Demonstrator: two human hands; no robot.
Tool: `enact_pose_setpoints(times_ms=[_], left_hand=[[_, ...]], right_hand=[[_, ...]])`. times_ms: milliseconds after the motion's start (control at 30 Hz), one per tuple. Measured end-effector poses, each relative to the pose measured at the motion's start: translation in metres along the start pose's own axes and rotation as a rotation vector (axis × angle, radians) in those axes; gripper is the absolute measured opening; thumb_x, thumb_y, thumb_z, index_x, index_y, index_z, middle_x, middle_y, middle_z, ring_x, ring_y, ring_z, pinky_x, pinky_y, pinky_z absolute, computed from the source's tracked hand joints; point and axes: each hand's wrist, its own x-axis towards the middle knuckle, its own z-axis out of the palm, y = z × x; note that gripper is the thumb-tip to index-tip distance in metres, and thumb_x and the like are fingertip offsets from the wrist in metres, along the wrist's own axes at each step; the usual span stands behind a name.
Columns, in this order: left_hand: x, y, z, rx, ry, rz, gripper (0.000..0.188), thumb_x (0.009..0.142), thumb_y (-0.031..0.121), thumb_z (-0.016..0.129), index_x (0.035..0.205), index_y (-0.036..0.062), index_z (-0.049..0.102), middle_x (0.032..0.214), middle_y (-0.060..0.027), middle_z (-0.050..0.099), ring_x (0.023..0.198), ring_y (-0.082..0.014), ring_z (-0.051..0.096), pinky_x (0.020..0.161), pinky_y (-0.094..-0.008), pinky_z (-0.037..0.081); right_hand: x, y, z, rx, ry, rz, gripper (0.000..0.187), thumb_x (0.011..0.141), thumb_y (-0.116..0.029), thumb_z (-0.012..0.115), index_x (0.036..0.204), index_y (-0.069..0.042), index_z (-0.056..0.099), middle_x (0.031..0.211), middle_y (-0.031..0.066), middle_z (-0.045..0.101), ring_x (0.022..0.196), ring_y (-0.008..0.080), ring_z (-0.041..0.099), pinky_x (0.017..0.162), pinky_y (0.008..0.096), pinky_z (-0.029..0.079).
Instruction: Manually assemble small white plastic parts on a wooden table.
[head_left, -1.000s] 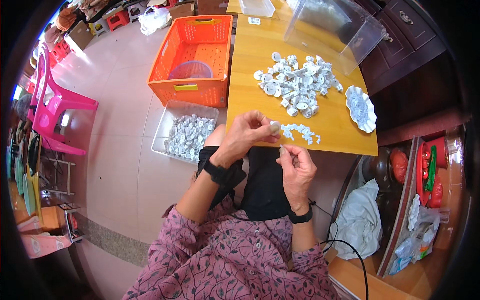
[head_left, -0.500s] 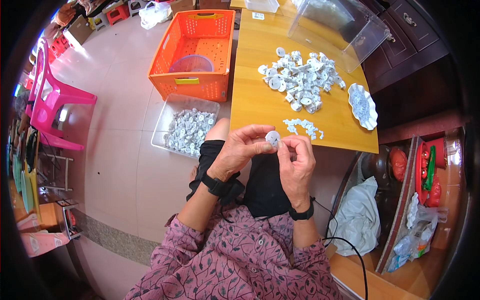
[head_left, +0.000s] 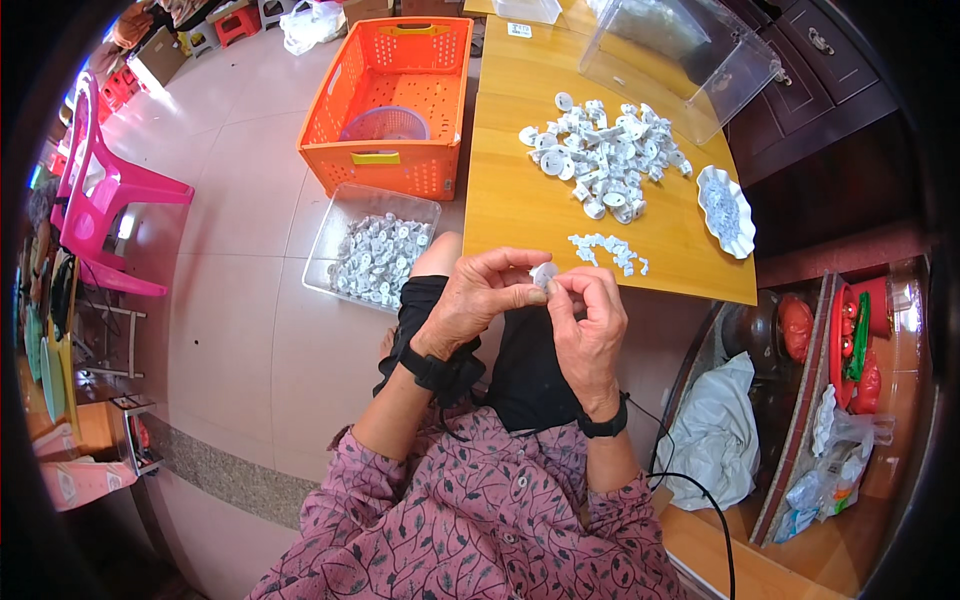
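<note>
Over my lap, at the table's near edge, my left hand (head_left: 478,300) is closed, pinching a small white round plastic part (head_left: 543,273) between thumb and fingers. The part is tilted, so its face shows only at a slant. My right hand (head_left: 590,318) is closed too, thumb and fingertip pressed against the part's right edge; any smaller piece between them is hidden. Just beyond my hands, a scatter of tiny white pieces (head_left: 612,250) lies on the yellow table (head_left: 500,205). Farther back is a large heap of white round plastic parts (head_left: 615,150).
Right of the heap sits a white scalloped dish (head_left: 742,243) of small clear pieces. A clear plastic bin (head_left: 650,75) lies behind it. On the floor at left stand a clear tub (head_left: 318,262) of similar parts, an orange crate (head_left: 375,165) and a pink chair (head_left: 120,190).
The round part has tilted between my fingers, its face now turned more edge-on. My right hand has shifted slightly left. The heap and scattered pieces look the same.
</note>
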Motion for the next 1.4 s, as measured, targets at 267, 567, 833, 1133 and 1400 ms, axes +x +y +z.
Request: enact_pose_setpoints(times_ms=[267,567,833,1133,1400], left_hand=[[-0.001,0.006,0.003,0.097,0.008,-0.018,0.038,0.084,-0.002,0.074,0.121,-0.0028,0.064,0.104,-0.0062,0.069,0.092,-0.0104,0.065,0.086,-0.0252,0.055],[0.001,0.004,0.000,0.124,-0.028,-0.017,0.035,0.085,0.000,0.074,0.118,-0.0016,0.065,0.101,-0.0027,0.069,0.090,-0.0076,0.064,0.083,-0.0225,0.054],[0.002,0.000,-0.006,0.077,-0.080,-0.008,0.036,0.084,-0.006,0.072,0.119,-0.0029,0.064,0.107,-0.0069,0.068,0.096,-0.0121,0.065,0.088,-0.0274,0.056],[0.000,0.000,-0.009,0.097,-0.054,-0.038,0.034,0.084,-0.005,0.072,0.118,-0.0025,0.064,0.105,-0.0061,0.068,0.095,-0.0119,0.065,0.085,-0.0258,0.055],[-0.002,0.000,-0.010,0.073,-0.080,-0.046,0.036,0.086,0.000,0.072,0.121,-0.0034,0.063,0.107,-0.0098,0.069,0.097,-0.0158,0.067,0.088,-0.0300,0.057]], right_hand=[[-0.001,0.003,-0.002,0.002,-0.044,0.006,0.010,0.085,0.004,0.067,0.090,0.001,0.059,0.092,0.0114,0.057,0.071,0.0197,0.062,0.060,0.0294,0.054],[0.000,0.005,-0.005,-0.006,-0.086,0.002,0.011,0.084,0.004,0.066,0.090,0.001,0.058,0.091,0.0121,0.057,0.071,0.0218,0.064,0.059,0.0312,0.055],[0.000,0.002,-0.004,0.006,-0.095,0.020,0.011,0.085,0.004,0.066,0.090,0.001,0.057,0.090,0.0124,0.056,0.070,0.0229,0.064,0.059,0.0318,0.055],[-0.001,0.005,-0.003,0.006,-0.159,0.019,0.009,0.085,0.003,0.065,0.089,0.000,0.057,0.090,0.0123,0.056,0.069,0.0228,0.063,0.059,0.0322,0.054],[-0.002,0.005,-0.003,0.004,-0.135,0.044,0.009,0.086,0.003,0.065,0.088,0.001,0.057,0.088,0.0113,0.056,0.069,0.0206,0.063,0.058,0.0318,0.054]])
